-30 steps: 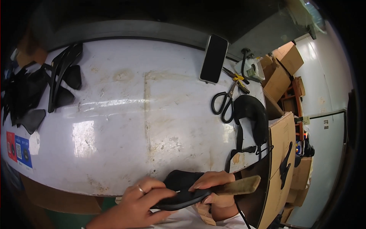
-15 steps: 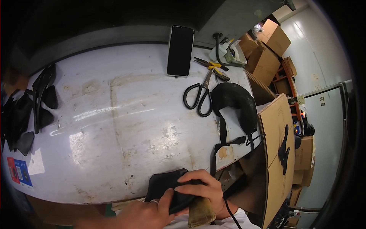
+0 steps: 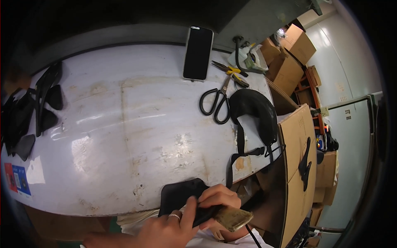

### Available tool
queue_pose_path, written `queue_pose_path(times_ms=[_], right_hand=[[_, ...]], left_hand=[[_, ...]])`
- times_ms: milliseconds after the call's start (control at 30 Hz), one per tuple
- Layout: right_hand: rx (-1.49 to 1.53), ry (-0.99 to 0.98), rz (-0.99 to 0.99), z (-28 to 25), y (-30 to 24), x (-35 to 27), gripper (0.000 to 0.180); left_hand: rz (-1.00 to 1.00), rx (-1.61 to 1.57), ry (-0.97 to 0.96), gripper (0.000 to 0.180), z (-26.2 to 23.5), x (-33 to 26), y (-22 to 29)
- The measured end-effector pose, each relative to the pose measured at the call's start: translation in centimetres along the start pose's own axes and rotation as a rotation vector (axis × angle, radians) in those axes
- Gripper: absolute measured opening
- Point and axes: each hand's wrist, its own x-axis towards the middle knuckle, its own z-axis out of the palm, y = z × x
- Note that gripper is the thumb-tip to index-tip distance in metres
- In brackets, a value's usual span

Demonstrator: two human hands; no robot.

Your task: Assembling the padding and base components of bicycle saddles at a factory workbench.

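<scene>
Hands, right (image 3: 220, 199) and left (image 3: 167, 229), at the near end of a black flat piece (image 3: 177, 196): right closed on it, left's unclear.

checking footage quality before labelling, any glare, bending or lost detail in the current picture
Head view: white glare patches on the tabletop, whose far edge bows; head view: rim and corners fall to black; head view: the black piece reads dark, with little surface detail, while the scissors stand out clearly.

At the near edge of the white table (image 3: 99, 173), the left hand (image 3: 168, 230) extends 1 finger beside the curled right hand (image 3: 221, 197).
</scene>
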Motion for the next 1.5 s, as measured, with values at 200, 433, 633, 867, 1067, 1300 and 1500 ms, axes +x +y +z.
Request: queue_pose_path(times_ms=[200, 433, 633, 867, 1067, 1300, 1500], right_hand=[[0.467, 0.596, -0.247, 4.6, -4.1, -0.3, 0.038], [0.564, -0.451, -1.008, 4.0, -3.4, 5.0, 0.026], [0.510, -0.399, -1.132, 5.1, -4.7, 7.8, 0.021], [0.633, -0.295, -1.073, 5.8, -3.5, 8.2, 0.022], [0.699, -0.252, -1.114, 5.1, -3.0, 6.3, 0.022], [0.385, -0.302, -1.143, 5.0, -3.5, 7.0, 0.023], [0.708, 0.015, -0.939, 6.4, -2.3, 5.3, 0.020]], left_hand=[[-0.118, -0.393, -0.302, 0.054, -5.9, 0.1, -3.4], [-0.089, -0.342, -0.409, 0.046, -6.7, -0.4, -4.1], [-0.056, -0.294, -0.399, 0.047, -6.2, -0.4, -4.6], [-0.133, -0.397, -0.414, 0.045, -6.8, 0.1, -4.5], [-0.167, -0.434, -0.459, 0.045, -7.1, 0.6, -4.2], [-0.211, -0.439, -0.467, 0.044, -7.0, 0.6, -4.1], [-0.236, -0.446, -0.486, 0.046, -7.0, 1.0, -3.8]])
